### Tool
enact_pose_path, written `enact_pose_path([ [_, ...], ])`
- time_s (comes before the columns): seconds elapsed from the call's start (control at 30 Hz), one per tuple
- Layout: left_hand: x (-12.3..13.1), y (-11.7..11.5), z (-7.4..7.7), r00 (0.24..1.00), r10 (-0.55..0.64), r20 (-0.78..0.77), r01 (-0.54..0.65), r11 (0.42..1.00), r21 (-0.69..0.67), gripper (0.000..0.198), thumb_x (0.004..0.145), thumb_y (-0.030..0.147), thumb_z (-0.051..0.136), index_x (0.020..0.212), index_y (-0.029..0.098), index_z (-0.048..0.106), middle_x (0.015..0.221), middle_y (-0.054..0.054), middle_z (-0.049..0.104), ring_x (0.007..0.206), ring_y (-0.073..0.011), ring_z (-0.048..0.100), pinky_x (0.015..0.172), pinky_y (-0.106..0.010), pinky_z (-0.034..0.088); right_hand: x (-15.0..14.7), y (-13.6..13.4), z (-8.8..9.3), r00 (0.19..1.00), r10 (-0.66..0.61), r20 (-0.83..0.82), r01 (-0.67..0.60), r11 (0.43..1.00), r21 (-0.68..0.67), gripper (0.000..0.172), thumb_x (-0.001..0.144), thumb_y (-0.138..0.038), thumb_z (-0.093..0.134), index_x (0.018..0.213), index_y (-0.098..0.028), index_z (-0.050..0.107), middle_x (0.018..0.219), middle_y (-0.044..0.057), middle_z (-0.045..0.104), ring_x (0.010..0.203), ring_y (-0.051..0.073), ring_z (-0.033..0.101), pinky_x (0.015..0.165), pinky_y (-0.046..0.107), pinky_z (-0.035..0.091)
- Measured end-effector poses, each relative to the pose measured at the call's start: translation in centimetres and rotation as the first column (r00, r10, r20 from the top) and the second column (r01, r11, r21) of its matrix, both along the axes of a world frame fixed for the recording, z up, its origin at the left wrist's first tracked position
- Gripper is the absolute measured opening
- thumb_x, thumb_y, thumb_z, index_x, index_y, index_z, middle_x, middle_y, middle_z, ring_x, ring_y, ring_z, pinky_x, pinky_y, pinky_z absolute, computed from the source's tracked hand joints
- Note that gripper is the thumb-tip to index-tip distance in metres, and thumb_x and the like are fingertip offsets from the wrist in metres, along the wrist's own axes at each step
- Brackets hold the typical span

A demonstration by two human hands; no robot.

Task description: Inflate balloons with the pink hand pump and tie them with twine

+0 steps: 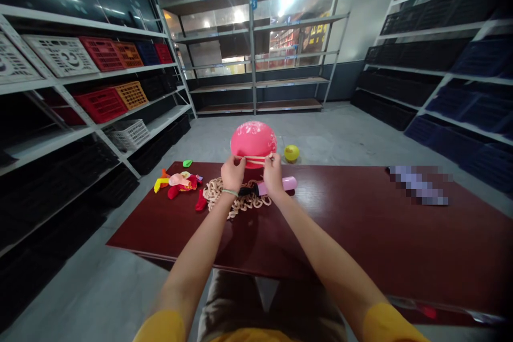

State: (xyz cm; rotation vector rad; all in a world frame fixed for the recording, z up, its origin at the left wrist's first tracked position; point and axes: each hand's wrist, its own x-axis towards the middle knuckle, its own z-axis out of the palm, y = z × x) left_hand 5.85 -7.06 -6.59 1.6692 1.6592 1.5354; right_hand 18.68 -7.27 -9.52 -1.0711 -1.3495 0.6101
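Note:
A round pink balloon (254, 141) with white print is in front of my hands, beyond the table's far edge. Two pale strands of cord (255, 160) run taut between my hands across the balloon's near side. My left hand (232, 172) pinches their left end, and my right hand (273, 171) pinches the right end. Whether the cord goes round the balloon is hidden. Below my hands lies a tangled heap of beige cord (244, 204). A pink-and-black balloon pump (289, 184) rests across it, partly behind my right hand.
Several limp balloons (180, 183) lie at the left of the dark red table (340, 224), with a green one (187, 163) at its far edge. A yellow balloon (292, 153) is beyond the table. A blurred purple item (419, 185) lies right. Shelves (256, 85) with crates surround the room.

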Motion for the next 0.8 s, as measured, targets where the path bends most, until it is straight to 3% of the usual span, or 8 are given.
enact_pose_path([
  [0.1, 0.2, 1.0, -1.2, 0.988, -0.05, 0.147, 0.066, 0.992, -0.107, 0.016, 0.08, 0.033, 0.065, 0.073, 0.02, 0.066, 0.07, -0.005, 0.069, 0.067, -0.0193, 0.063, 0.067, -0.029, 0.046, 1.1, -0.9, 0.3, 0.982, -0.19, -0.019, 0.19, 0.982, 0.006, 0.023, 0.095, -0.048, 0.028, 0.1, -0.028, 0.036, 0.092, 0.005, 0.057, 0.088, 0.022, 0.06, 0.079, 0.037, 0.048],
  [0.23, 0.6, 2.2, -2.0, 0.94, -0.125, 0.317, 0.181, 0.971, -0.154, 0.014, 0.081, 0.03, 0.064, 0.071, 0.019, 0.062, 0.064, -0.006, 0.069, 0.061, -0.0188, 0.065, 0.063, -0.029, 0.048, 2.0, -0.7, 0.8, 0.969, -0.244, 0.034, 0.243, 0.97, 0.029, 0.022, 0.095, -0.049, 0.035, 0.097, -0.027, 0.041, 0.094, 0.006, 0.059, 0.092, 0.023, 0.059, 0.082, 0.036, 0.046],
  [0.4, 1.0, 2.3, -1.8, 0.935, -0.258, 0.245, 0.296, 0.946, -0.13, 0.004, 0.082, 0.023, 0.059, 0.081, 0.02, 0.06, 0.063, -0.002, 0.067, 0.061, -0.0179, 0.066, 0.064, -0.028, 0.049, 3.0, 1.6, 0.4, 0.962, -0.272, -0.038, 0.274, 0.961, 0.045, 0.026, 0.094, -0.05, 0.034, 0.098, -0.026, 0.043, 0.092, 0.005, 0.059, 0.086, 0.022, 0.059, 0.074, 0.034, 0.047],
  [0.47, 1.2, 2.0, -1.8, 0.929, -0.311, 0.203, 0.339, 0.932, -0.126, 0.008, 0.083, 0.019, 0.055, 0.089, 0.02, 0.06, 0.064, 0.0, 0.066, 0.061, -0.0164, 0.065, 0.064, -0.027, 0.048, 3.3, 2.3, 0.1, 0.964, -0.262, -0.051, 0.264, 0.963, 0.05, 0.028, 0.094, -0.051, 0.032, 0.097, -0.026, 0.044, 0.088, 0.004, 0.057, 0.082, 0.021, 0.058, 0.072, 0.034, 0.048],
  [0.57, 1.4, 1.5, -1.9, 0.92, -0.367, 0.139, 0.382, 0.919, -0.102, 0.023, 0.081, 0.014, 0.05, 0.097, 0.021, 0.065, 0.068, 0.003, 0.065, 0.061, -0.0138, 0.064, 0.064, -0.024, 0.047, 4.0, 2.7, 0.2, 0.977, -0.207, -0.048, 0.21, 0.976, 0.065, 0.026, 0.094, -0.05, 0.035, 0.095, -0.026, 0.044, 0.086, 0.002, 0.054, 0.08, 0.019, 0.056, 0.074, 0.033, 0.048],
  [0.63, 1.5, 1.2, -2.1, 0.902, -0.405, 0.154, 0.424, 0.898, -0.122, 0.031, 0.08, 0.014, 0.048, 0.103, 0.022, 0.068, 0.065, 0.003, 0.063, 0.058, -0.0128, 0.062, 0.06, -0.022, 0.046, 4.6, 2.6, 0.7, 0.994, -0.108, -0.022, 0.109, 0.99, 0.09, 0.022, 0.094, -0.047, 0.039, 0.093, -0.025, 0.045, 0.087, 0.001, 0.053, 0.081, 0.018, 0.054, 0.079, 0.033, 0.047],
  [0.73, 1.5, 0.9, -2.4, 0.852, -0.437, 0.289, 0.501, 0.841, -0.203, 0.039, 0.082, 0.019, 0.048, 0.116, 0.021, 0.066, 0.057, 0.004, 0.058, 0.047, -0.011, 0.053, 0.048, -0.02, 0.039, 5.6, 2.2, 1.9, 0.991, 0.082, 0.104, -0.093, 0.99, 0.103, 0.018, 0.094, -0.043, 0.042, 0.091, -0.026, 0.047, 0.087, 0.001, 0.052, 0.081, 0.017, 0.053, 0.082, 0.032, 0.045],
  [0.8, 1.4, 0.7, -2.6, 0.798, -0.441, 0.411, 0.564, 0.786, -0.252, 0.038, 0.082, 0.024, 0.049, 0.117, 0.019, 0.065, 0.054, 0.004, 0.056, 0.042, -0.0098, 0.048, 0.043, -0.019, 0.035, 6.1, 2.0, 2.4, 0.973, 0.141, 0.181, -0.16, 0.983, 0.095, 0.016, 0.095, -0.041, 0.042, 0.091, -0.026, 0.048, 0.087, 0.001, 0.052, 0.082, 0.017, 0.053, 0.082, 0.033, 0.044],
])
